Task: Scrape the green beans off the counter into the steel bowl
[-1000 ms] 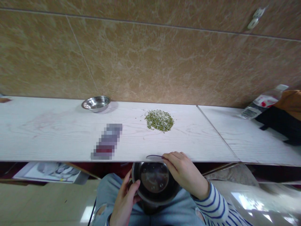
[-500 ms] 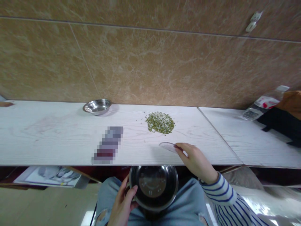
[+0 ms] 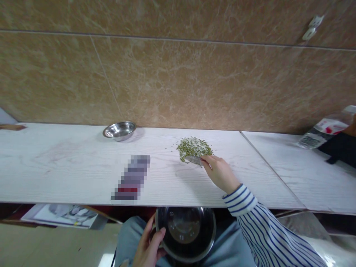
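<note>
My right hand (image 3: 219,172) reaches out over the white table (image 3: 69,167) and pinches a thin, clear flat piece (image 3: 194,160), whose edge meets the near side of a pile of green and white grains (image 3: 194,147). My left hand (image 3: 148,248) grips the rim of a dark metal bowl (image 3: 185,233) resting on my lap, below the table's front edge. The bowl looks nearly empty.
A small steel bowl (image 3: 119,130) stands at the back of the table by the brown tiled wall. A blurred flat object (image 3: 132,178) lies left of my right hand. A plastic bottle (image 3: 322,129) and dark items lie at the far right. Papers (image 3: 63,215) sit under the table.
My right hand moved from the lap bowl's rim forward across the table, carrying the clear piece to the grain pile. My left hand kept hold of the dark bowl.
</note>
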The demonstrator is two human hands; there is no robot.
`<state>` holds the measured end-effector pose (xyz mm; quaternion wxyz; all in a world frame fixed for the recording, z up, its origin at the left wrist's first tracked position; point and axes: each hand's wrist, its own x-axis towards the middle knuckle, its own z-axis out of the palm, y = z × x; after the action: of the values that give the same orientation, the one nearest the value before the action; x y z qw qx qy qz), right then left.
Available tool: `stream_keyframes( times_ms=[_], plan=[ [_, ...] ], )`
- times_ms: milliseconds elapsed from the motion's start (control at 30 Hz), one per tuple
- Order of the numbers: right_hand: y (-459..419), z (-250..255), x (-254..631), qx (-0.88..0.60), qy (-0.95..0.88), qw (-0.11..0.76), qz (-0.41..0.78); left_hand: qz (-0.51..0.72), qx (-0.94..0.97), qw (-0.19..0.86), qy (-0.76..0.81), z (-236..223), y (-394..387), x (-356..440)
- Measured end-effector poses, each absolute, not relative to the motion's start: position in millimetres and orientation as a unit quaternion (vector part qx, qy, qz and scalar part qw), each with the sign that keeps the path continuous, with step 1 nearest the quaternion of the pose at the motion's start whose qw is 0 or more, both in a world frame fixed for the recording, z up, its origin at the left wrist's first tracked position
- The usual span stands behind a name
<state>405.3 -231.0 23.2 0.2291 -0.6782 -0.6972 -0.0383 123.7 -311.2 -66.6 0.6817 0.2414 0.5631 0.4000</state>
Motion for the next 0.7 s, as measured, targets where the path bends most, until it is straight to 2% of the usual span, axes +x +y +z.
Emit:
stream_keyframes(
  times_ms=[700],
  plan=[
    [-233,3,455,-0.698,-0.673,0.241,-0.054,0.41,0.182,0.69,0.568,-89,-299,142]
  ],
)
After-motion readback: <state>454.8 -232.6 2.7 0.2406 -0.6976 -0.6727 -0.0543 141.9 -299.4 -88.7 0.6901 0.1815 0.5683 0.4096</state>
